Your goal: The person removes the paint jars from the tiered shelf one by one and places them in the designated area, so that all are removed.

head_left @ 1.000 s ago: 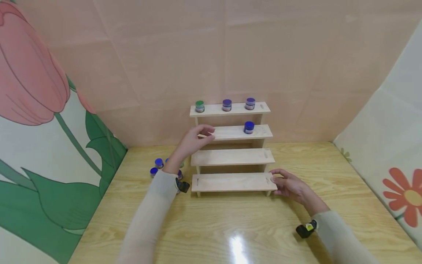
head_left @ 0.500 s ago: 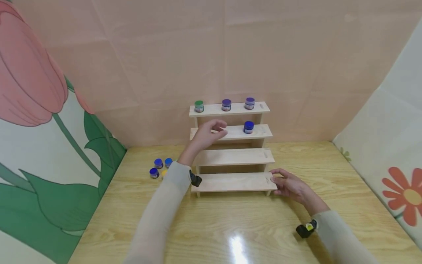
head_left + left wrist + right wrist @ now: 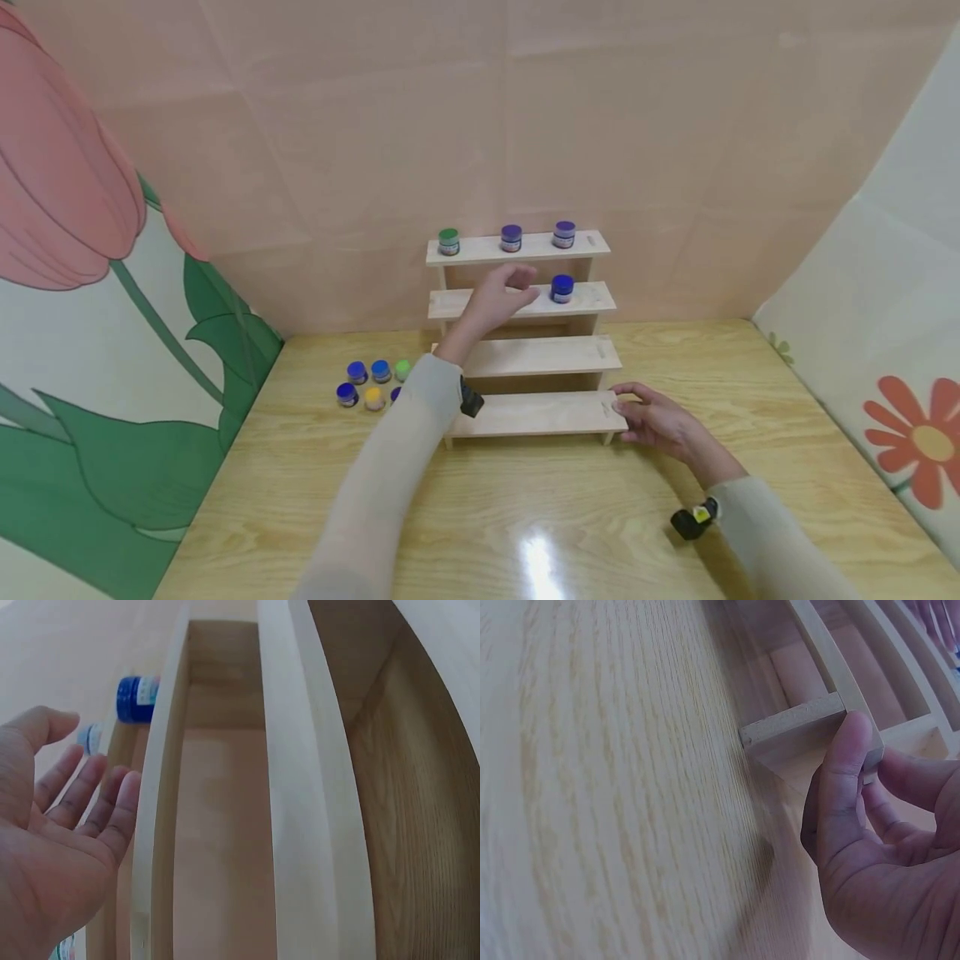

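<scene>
A wooden stepped display rack [image 3: 555, 414] stands on the table. My left hand [image 3: 501, 300] hovers over its second shelf from the top, fingers relaxed and the palm bare in the left wrist view. Just right of the fingertips is a dark blue-lidded paint jar [image 3: 562, 289], also visible as a blue jar [image 3: 136, 699] from the left wrist. My right hand [image 3: 656, 422] pinches the right end of the lowest shelf between thumb and fingers; the right wrist view shows the thumb [image 3: 907, 776] against the board's corner. On the top shelf sit a green-lidded jar [image 3: 448, 242] and two purple-lidded jars [image 3: 512, 239].
Left of the rack, several small jars stand on the table [image 3: 525, 500], including a yellow jar [image 3: 374, 398] and a light green jar [image 3: 402, 370]. The left forearm partly covers this group. A pink backdrop [image 3: 360, 167] rises behind the rack.
My left hand has moved right along the second shelf, toward the blue jar. More of the jars on the table have come into view behind the forearm. The right hand keeps its hold.
</scene>
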Demonstrator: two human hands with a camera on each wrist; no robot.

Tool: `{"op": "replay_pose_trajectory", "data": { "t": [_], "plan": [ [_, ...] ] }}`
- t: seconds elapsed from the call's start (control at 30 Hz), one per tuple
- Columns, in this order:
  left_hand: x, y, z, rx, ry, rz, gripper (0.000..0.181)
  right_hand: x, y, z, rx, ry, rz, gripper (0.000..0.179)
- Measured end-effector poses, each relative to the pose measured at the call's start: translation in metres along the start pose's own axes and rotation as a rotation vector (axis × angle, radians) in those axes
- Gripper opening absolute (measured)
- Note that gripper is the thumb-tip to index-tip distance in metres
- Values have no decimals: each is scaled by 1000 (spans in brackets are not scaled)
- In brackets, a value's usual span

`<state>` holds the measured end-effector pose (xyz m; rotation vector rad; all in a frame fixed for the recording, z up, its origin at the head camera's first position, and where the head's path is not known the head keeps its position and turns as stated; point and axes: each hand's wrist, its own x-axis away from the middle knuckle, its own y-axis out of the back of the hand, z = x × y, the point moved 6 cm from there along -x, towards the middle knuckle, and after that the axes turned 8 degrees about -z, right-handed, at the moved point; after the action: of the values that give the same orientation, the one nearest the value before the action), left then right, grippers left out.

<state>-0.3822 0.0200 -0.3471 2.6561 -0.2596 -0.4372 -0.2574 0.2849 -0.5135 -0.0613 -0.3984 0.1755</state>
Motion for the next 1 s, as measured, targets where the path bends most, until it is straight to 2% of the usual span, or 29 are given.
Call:
{"op": "replay_pose_trajectory", "data": {
  "t": [0.23,0.53,0.7,1.0],
  "plan": [
    [-9,-15,-7,19,-6,5,42,-1,1,0,5,6,-5,27],
    [-18,-31,-12,17,40,-3,44,-1,1,-1,-1,6,1,25],
    [-23,-39,-13,22,30,-6,46,-1,0,0,-4,8,0,25],
    [-23,-48,-14,-74,38,-14,45,-1,1,0,-1,7,0,24]
  ]
}}
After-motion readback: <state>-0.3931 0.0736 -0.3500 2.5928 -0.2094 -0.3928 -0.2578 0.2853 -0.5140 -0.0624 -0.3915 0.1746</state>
